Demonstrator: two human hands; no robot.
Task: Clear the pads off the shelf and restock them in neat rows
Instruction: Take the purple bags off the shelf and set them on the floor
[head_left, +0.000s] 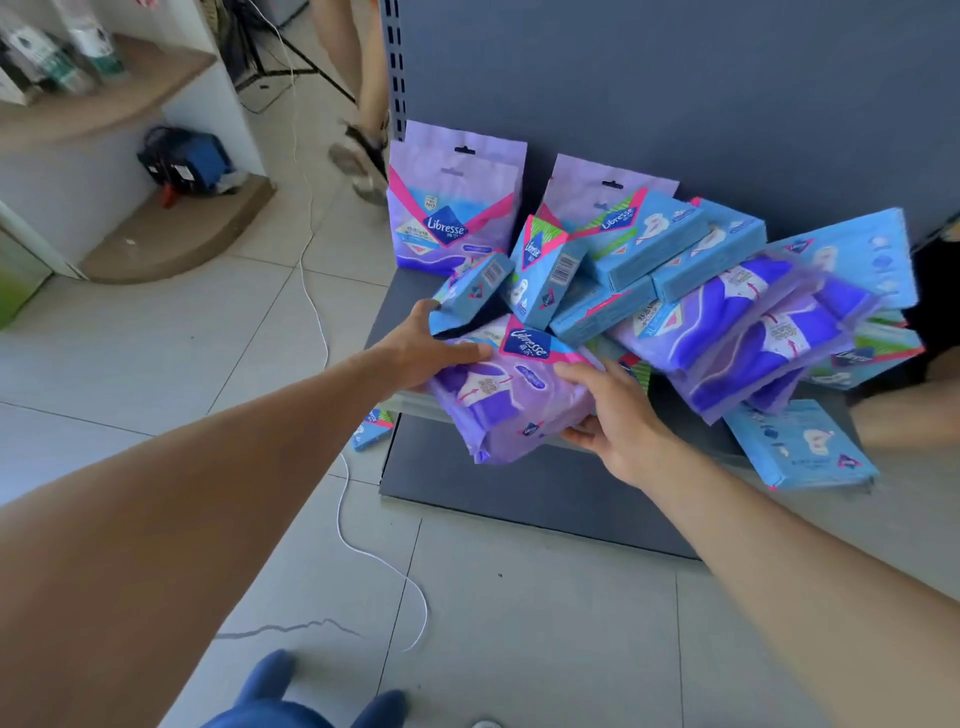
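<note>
A jumbled heap of pad packs covers the grey shelf (387, 306). My left hand (423, 345) and my right hand (618, 415) grip a purple pad pack (511, 400) from either side at the shelf's front edge. Behind it lie several blue pad boxes (639, 249) and tilted purple pad packs (743, 332). Two purple hanging packs, the left one (452, 208), stand upright against the grey back panel. One blue box (802, 447) hangs over the front edge at the right.
A lower grey shelf (519, 493) juts out below. A blue box (371, 428) lies on the tiled floor by a white cable (340, 519). Another person's legs (363, 104) stand behind the upright. A wooden corner shelf with bottles (104, 88) is at left.
</note>
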